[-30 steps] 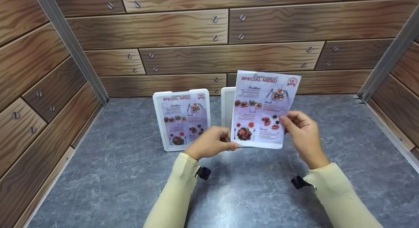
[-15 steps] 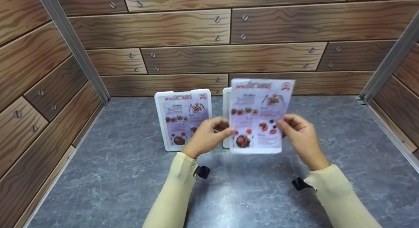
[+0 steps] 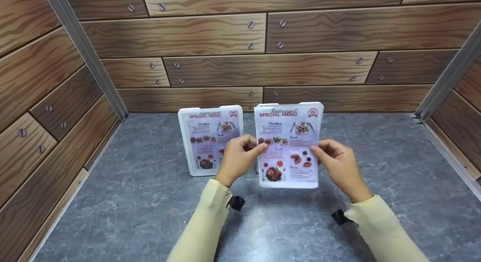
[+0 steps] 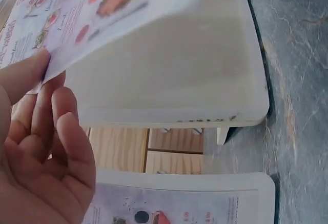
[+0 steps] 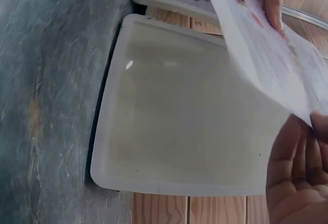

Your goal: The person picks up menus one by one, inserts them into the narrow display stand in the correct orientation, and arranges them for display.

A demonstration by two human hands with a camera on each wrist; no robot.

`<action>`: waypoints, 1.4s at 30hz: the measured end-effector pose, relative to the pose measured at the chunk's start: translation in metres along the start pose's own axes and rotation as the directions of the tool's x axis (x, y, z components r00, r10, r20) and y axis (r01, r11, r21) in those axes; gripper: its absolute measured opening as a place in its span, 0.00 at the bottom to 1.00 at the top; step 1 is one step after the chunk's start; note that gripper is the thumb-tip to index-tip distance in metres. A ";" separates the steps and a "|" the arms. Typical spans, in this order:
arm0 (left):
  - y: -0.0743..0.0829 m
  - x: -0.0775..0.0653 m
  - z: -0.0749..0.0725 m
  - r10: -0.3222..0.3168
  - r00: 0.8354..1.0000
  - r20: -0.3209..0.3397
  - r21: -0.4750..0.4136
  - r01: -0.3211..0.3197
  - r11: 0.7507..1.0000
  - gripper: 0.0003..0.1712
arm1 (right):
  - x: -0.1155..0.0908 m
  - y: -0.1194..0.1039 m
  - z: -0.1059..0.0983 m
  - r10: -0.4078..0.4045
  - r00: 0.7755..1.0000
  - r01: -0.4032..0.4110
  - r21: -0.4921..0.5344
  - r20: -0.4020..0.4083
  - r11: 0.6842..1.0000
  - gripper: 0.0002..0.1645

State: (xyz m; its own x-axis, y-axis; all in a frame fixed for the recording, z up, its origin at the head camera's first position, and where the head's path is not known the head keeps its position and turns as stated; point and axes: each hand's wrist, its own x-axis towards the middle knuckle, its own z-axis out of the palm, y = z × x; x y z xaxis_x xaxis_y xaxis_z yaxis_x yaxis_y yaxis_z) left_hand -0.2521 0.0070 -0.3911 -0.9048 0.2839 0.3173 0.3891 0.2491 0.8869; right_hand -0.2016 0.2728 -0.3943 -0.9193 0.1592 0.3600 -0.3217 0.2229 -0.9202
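Observation:
Both hands hold a printed menu sheet point(image 3: 287, 153) upright by its side edges. My left hand point(image 3: 239, 156) pinches its left edge between thumb and fingers, and my right hand point(image 3: 338, 162) pinches the right edge. Behind the sheet stands a white-rimmed display stand point(image 5: 169, 116), its panel plain beige in both wrist views. The sheet's lower part is apart from that panel. To the left, a second white stand point(image 3: 183, 141) bears a matching menu point(image 3: 204, 141), partly covered by my left hand in the head view.
The stands rest on a grey marbled tabletop point(image 3: 131, 213). Wood-plank-patterned walls point(image 3: 210, 36) rise at the back and both sides, with grey metal strips point(image 3: 86, 55) at the corners.
The menu sheet has come down and slightly left, from above the right-hand stand to in front of it, and is straighter. The left hand has moved its pinch higher up the sheet's edge.

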 end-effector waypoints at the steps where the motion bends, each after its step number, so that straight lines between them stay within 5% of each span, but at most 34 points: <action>1: 0.000 0.000 0.000 -0.007 1.000 0.020 -0.001 0.007 1.000 0.10 | 0.000 -0.001 -0.001 0.009 1.000 -0.009 0.020 -0.017 1.000 0.08; 7: -0.002 -0.004 -0.003 -0.033 0.972 0.233 0.073 0.016 0.997 0.12 | 0.000 -0.004 -0.005 0.072 0.994 -0.063 0.108 -0.087 0.992 0.13; 10: -0.003 -0.004 -0.002 -0.049 0.961 0.270 0.107 0.020 0.994 0.16 | 0.000 -0.003 -0.004 0.072 0.995 -0.065 0.100 -0.076 0.993 0.13; 23: 0.001 -0.002 -0.003 -0.003 0.987 0.162 0.092 -0.012 0.996 0.09 | 0.001 -0.001 -0.006 0.059 0.997 -0.053 0.127 -0.046 0.990 0.14; 28: -0.001 0.000 0.000 0.037 0.997 0.067 0.053 -0.041 0.998 0.09 | 0.001 -0.001 -0.005 0.058 0.997 -0.050 0.169 -0.041 0.984 0.13; 36: 0.001 0.003 0.001 0.089 0.990 -0.107 -0.124 -0.102 0.987 0.10 | -0.002 -0.003 -0.005 0.116 0.986 -0.124 0.059 0.122 0.990 0.13; 42: 0.005 0.002 -0.001 0.096 0.992 -0.087 -0.099 -0.105 0.990 0.09 | 0.000 -0.007 -0.003 0.111 0.989 -0.123 0.131 0.096 0.984 0.12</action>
State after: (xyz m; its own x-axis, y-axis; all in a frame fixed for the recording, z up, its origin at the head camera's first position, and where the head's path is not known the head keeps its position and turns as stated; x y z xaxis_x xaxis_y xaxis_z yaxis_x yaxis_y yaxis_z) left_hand -0.2519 0.0080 -0.3855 -0.8749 0.2246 0.4290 0.4625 0.1251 0.8777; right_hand -0.1983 0.2742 -0.3877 -0.9669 0.0904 0.2388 -0.2326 0.0739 -0.9698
